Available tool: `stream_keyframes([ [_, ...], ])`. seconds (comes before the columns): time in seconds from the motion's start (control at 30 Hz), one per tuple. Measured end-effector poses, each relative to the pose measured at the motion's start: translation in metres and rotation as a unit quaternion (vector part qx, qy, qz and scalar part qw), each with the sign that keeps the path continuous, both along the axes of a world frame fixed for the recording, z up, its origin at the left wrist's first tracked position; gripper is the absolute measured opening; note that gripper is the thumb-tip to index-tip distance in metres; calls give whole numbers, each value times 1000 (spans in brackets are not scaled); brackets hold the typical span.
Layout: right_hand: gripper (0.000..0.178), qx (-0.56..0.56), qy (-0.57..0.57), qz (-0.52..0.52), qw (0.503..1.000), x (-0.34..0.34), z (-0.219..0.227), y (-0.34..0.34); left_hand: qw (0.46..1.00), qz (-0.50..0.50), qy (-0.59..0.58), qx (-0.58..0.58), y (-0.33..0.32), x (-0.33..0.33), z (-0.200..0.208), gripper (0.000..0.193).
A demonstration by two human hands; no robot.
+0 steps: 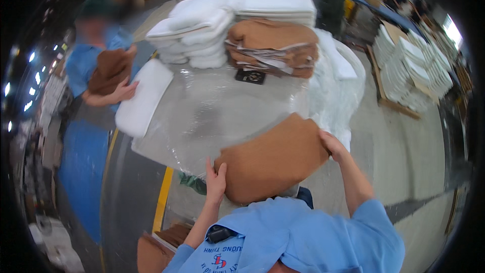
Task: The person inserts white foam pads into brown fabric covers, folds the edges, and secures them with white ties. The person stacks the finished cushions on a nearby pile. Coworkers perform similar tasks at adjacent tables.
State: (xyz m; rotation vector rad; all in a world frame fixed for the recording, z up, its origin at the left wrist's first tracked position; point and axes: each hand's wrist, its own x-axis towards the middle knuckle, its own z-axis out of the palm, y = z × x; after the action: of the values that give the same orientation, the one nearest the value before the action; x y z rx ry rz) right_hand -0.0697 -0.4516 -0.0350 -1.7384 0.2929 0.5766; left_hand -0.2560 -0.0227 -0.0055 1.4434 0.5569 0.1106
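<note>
A brown fabric-covered cushion (275,159) spans my two hands at the near edge of the table, tilted so its right end sits farther away. My left hand (216,182) presses its left end, with thumb and fingers parted around the edge. At the opposite end my right hand (332,145) grips the corner, its fingertips partly hidden behind the fabric. Beyond the cushion lies a plastic-covered table (202,116). A pile of folded brown fabric covers (273,43) rests at the table's far side, with a small black card-like item (250,76) in front of it.
Stacked white pads (197,30) fill the table's far left. A co-worker (101,65) at left holds brown fabric beside a white pad (144,98). Another person (331,5) stands behind the table. Pallet stacks (411,65) stand at right; brown pieces (156,253) lie at lower left.
</note>
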Motion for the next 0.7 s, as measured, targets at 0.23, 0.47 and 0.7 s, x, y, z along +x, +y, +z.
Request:
stream_keyframes([
  [0.23,83,433,8,-324,841,-11,9,39,981,-51,-181,-38,5,22,51,58],
  [0.47,93,429,-14,-312,848,-24,-28,34,971,1,-183,-153,10,13,2,52],
  [0.7,91,457,7,-248,854,-26,-33,35,989,-3,-148,13,5,6,-3,48],
])
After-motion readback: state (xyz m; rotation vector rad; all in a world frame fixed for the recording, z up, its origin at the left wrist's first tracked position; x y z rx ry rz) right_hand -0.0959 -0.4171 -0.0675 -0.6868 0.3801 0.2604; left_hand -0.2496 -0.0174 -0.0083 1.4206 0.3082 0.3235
